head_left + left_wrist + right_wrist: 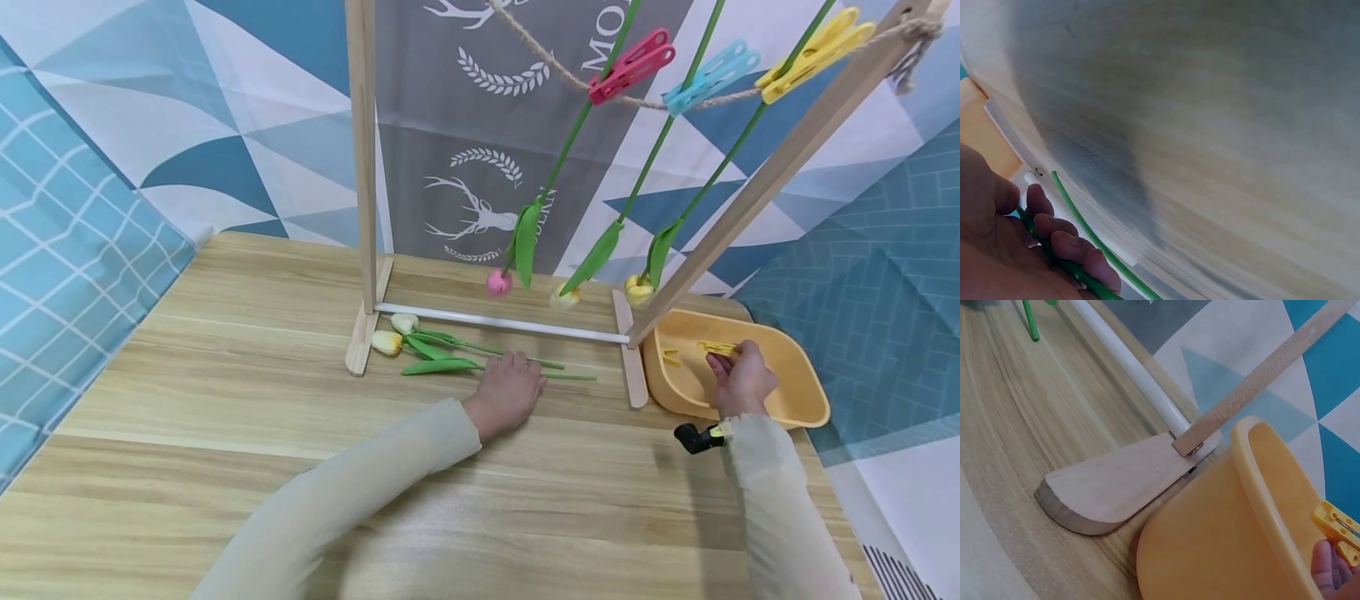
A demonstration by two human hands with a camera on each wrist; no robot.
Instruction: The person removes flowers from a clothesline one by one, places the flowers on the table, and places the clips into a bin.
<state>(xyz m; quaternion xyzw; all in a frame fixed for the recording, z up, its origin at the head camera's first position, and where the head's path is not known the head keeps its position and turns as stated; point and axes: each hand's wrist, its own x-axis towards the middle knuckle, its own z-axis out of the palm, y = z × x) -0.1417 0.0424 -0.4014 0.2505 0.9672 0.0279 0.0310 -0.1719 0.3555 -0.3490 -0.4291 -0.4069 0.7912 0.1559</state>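
Two artificial tulips lie on the table, one with a white head (pixel 405 323) and one with a pale yellow head (pixel 387 342). My left hand (pixel 510 392) has its fingers curled round a green tulip stem (pixel 1072 267); a second stem (pixel 1088 231) runs alongside, outside the grip. Over the yellow-orange basin (pixel 806 375), my right hand (pixel 742 379) pinches a yellow clothespin (pixel 716 347), which also shows at the edge of the right wrist view. Another yellow clothespin (pixel 670 357) lies inside the basin.
A wooden frame (pixel 362 158) with a white bottom bar (pixel 502 320) stands behind the hands. From its rope (pixel 551 60), pink, pale and yellow tulips hang head down, clipped by a red clothespin (pixel 632 65), a blue clothespin (pixel 711 77) and a yellow one. The basin adjoins the frame's right foot (pixel 632 358).
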